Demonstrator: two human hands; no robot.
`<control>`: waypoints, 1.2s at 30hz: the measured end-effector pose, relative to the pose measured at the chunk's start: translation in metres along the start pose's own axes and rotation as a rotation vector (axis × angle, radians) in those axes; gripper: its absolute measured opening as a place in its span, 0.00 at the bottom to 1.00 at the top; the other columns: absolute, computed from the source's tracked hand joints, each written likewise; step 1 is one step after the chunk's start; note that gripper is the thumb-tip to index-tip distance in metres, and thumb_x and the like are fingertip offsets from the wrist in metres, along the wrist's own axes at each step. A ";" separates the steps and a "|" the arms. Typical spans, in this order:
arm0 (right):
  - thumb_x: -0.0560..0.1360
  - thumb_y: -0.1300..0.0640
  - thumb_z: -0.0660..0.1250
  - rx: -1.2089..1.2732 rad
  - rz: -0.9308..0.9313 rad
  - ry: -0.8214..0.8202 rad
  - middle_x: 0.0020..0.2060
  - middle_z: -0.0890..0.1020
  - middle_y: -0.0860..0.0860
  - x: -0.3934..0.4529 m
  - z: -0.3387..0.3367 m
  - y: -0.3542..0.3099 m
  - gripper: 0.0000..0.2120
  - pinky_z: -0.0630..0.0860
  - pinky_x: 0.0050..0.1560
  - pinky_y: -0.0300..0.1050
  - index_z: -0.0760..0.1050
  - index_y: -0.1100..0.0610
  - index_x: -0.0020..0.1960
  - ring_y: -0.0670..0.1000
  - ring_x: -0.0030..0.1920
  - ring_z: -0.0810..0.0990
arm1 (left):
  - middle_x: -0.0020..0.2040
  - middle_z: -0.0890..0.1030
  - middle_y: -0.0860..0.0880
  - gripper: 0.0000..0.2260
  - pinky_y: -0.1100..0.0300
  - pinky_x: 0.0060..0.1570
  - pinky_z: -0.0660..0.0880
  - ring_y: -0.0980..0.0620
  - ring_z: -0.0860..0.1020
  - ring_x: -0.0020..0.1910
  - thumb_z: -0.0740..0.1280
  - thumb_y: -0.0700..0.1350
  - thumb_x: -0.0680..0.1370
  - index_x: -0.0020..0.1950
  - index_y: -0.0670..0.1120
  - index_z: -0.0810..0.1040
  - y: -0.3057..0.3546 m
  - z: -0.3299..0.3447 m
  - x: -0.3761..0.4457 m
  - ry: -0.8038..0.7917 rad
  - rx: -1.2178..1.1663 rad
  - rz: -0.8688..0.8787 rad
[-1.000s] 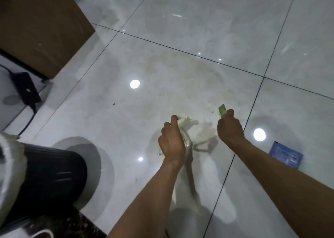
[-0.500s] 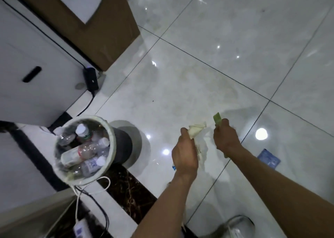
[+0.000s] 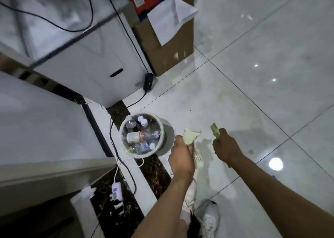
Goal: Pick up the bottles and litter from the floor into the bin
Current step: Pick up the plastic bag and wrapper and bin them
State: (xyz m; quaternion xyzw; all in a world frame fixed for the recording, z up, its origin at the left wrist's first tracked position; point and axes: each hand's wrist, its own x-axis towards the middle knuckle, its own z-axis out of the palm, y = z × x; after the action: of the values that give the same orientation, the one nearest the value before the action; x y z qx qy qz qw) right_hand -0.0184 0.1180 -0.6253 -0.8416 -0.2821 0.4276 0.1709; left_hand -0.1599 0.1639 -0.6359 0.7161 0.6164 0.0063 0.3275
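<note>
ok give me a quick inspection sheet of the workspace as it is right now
surface: glossy pale tiled floor with dark grout lines and a dark marble strip by the bin.
job's things: round bin upright, holding several plastic bottles; pale crumpled wrapper and green scrap both in hand, not yet over the bin.
clutter: open cardboard box with white paper draped over it.
grips: left hand closed on the wrapper; right hand closed on the green scrap.
cables: black cable runs past the bin; black power adapter and a white plug strip on the floor.
surroundings: white cabinet; white shoe below.
</note>
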 end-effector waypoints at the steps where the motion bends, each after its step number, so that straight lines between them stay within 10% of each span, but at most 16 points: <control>1: 0.79 0.62 0.56 -0.016 -0.005 -0.023 0.41 0.76 0.60 -0.005 0.000 -0.010 0.07 0.70 0.40 0.47 0.63 0.62 0.56 0.57 0.40 0.75 | 0.49 0.78 0.45 0.08 0.52 0.43 0.70 0.42 0.78 0.48 0.60 0.49 0.81 0.55 0.46 0.66 -0.004 -0.013 -0.001 0.022 -0.005 -0.020; 13: 0.79 0.62 0.55 -0.287 -0.123 -0.241 0.43 0.74 0.57 -0.025 0.041 -0.125 0.06 0.68 0.40 0.45 0.63 0.61 0.55 0.56 0.41 0.74 | 0.63 0.76 0.47 0.23 0.46 0.60 0.71 0.44 0.75 0.62 0.63 0.57 0.80 0.69 0.46 0.65 -0.082 -0.130 0.030 0.272 -0.073 -0.196; 21: 0.79 0.62 0.56 -0.413 -0.200 -0.323 0.44 0.76 0.56 0.020 0.094 -0.186 0.10 0.67 0.40 0.43 0.67 0.62 0.60 0.56 0.42 0.75 | 0.68 0.72 0.51 0.29 0.45 0.73 0.56 0.51 0.69 0.70 0.71 0.44 0.76 0.74 0.51 0.63 -0.148 -0.139 0.101 0.131 0.060 -0.076; 28: 0.78 0.63 0.56 -0.469 -0.195 -0.340 0.41 0.75 0.55 0.078 0.142 -0.211 0.08 0.68 0.40 0.44 0.67 0.60 0.57 0.58 0.41 0.75 | 0.66 0.77 0.51 0.34 0.43 0.67 0.66 0.50 0.73 0.67 0.76 0.48 0.70 0.74 0.52 0.68 -0.196 -0.092 0.163 -0.079 0.279 0.046; 31: 0.78 0.62 0.56 -0.471 -0.125 -0.301 0.43 0.80 0.58 0.109 0.167 -0.201 0.06 0.78 0.41 0.51 0.69 0.59 0.54 0.60 0.43 0.81 | 0.75 0.70 0.50 0.39 0.41 0.72 0.58 0.49 0.66 0.75 0.77 0.48 0.71 0.78 0.53 0.63 -0.215 -0.054 0.179 -0.210 0.282 0.007; 36: 0.77 0.60 0.57 -0.446 0.002 -0.284 0.44 0.81 0.61 0.158 0.199 -0.180 0.05 0.81 0.45 0.57 0.70 0.60 0.50 0.63 0.44 0.82 | 0.75 0.31 0.52 0.43 0.43 0.73 0.34 0.49 0.32 0.76 0.64 0.57 0.79 0.79 0.51 0.33 -0.250 -0.009 0.191 -0.388 0.243 -0.092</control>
State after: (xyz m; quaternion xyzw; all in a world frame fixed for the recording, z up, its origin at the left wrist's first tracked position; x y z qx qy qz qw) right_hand -0.1647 0.3661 -0.7435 -0.7903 -0.3896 0.4690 -0.0606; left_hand -0.3375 0.3441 -0.8241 0.7093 0.5701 -0.2208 0.3510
